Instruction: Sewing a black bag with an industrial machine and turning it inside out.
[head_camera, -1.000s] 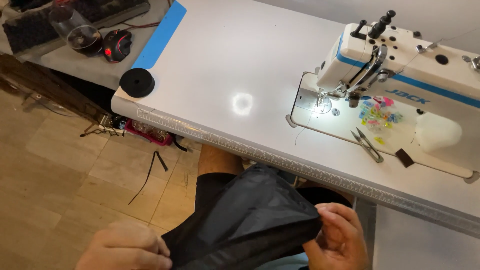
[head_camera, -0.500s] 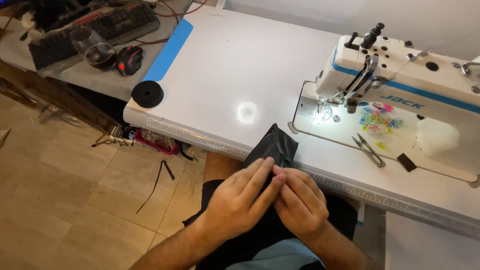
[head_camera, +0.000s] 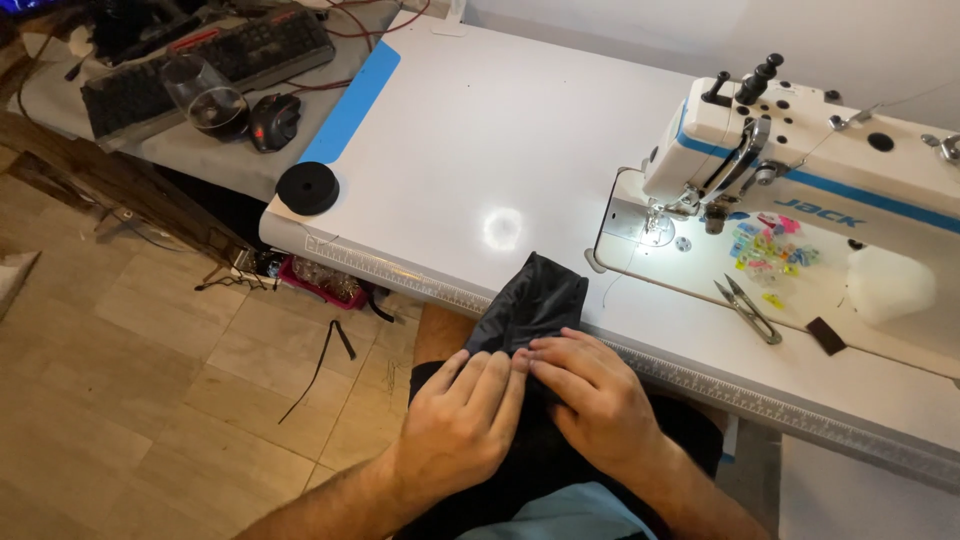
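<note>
Black fabric (head_camera: 535, 305) lies over table edge (head_camera: 420, 285) w/ lower part on lap. Left hand (head_camera: 462, 420) & right hand (head_camera: 590, 395) press on it, fingers nearly flat, tips touching. Farther back: thread snips (head_camera: 748, 310), colored clips (head_camera: 768, 250), white sewing machine (head_camera: 800, 150).
</note>
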